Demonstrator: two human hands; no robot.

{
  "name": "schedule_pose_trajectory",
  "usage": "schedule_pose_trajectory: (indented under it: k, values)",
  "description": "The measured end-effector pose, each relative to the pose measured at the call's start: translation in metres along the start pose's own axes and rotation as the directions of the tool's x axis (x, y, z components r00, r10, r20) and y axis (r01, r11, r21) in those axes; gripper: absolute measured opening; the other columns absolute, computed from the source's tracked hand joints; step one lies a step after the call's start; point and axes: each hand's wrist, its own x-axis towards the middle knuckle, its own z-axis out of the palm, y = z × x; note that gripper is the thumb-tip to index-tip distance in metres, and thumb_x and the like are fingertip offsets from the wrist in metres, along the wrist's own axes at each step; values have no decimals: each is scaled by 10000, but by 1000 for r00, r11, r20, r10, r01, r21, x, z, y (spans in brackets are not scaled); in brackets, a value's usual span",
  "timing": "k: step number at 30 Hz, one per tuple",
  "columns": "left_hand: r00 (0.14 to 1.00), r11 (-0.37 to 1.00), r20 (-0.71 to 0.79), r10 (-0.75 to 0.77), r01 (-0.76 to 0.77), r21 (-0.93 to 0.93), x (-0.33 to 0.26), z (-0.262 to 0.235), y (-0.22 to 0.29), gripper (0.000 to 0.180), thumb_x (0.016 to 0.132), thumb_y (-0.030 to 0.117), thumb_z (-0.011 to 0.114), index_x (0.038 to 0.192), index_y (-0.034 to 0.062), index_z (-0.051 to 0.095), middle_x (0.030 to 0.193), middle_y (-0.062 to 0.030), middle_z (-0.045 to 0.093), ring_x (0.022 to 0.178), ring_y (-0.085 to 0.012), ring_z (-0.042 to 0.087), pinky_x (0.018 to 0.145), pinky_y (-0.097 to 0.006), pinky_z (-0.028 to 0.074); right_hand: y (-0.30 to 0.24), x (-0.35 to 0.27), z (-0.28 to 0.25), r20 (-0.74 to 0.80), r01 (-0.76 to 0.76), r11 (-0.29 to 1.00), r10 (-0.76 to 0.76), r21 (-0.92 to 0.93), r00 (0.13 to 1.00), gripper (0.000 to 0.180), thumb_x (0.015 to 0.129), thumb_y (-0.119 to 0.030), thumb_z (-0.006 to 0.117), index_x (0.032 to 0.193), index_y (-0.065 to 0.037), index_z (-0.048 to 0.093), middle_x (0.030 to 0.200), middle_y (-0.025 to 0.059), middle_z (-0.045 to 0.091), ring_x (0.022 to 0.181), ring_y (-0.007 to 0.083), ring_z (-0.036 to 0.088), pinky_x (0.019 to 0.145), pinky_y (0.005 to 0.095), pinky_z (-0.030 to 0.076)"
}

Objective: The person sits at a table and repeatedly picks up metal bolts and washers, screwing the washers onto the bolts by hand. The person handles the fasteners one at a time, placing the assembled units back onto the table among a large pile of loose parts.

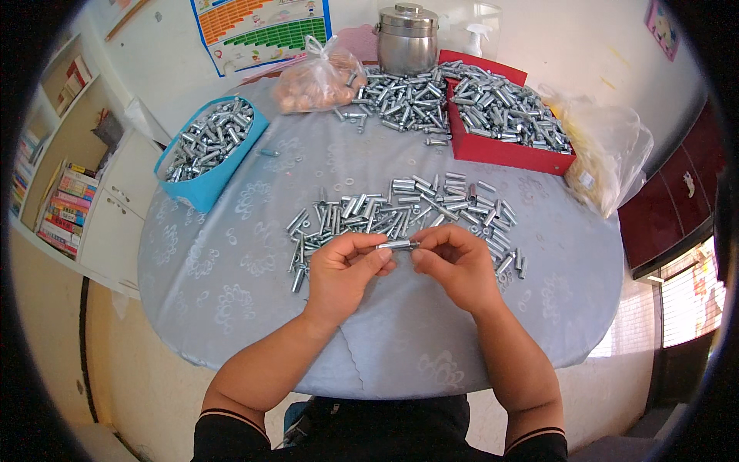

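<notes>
**One sleeve in hand, many waiting**

Both hands, left hand and right hand, are pinching one metal sleeve bolt between fingertips, just beneath the loose pile; beyond that pile, the blue tray and red tray are sitting heaped.

light: bright, even daylight | shadows: soft, faint under hands | glare: glints on metal pieces | focus: sharp centre | edges: fisheye bending, black vignette corners

Short silver metal cylinder piece, shiny, lying roughly horizontal, pinched at both ends betw. fingertips of left hand & right hand, held just above grey patterned tablecloth, right beside loose pile of same silver metal pieces.
</notes>
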Motion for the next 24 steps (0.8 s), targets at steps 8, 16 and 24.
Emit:
schedule_pose_trajectory:
  k: [8,16,24]
  values:
    - [999,998,-9,-41,41,-51,0,-4,7,177,899,20,631,1069,-26,638,929,-122,698,776,-175,690,680,-284,578,-13,5,-8,-53,-47,996,43,-77,998,124,892,-103,674,967,-4,676,903,39,670,727,91,601,621,241,482]
    - [997,992,-28,-65,62,-114,2,-9,6,182,899,43,634,1070,-19,637,940,-138,703,771,-183,692,676,-292,581,4,19,-14,142,320,552,-341,-770,929,95,808,-123,687,838,-33,683,870,110,646,788,286,639,684,375,509]
    - [997,989,-41,-68,62,-133,5,-9,5,197,897,45,638,1084,-15,631,941,-144,702,768,-187,693,679,-294,584,16,25,-8,98,275,535,-335,-799,937,117,780,-164,699,852,-73,690,884,94,622,803,306,626,703,398,510]
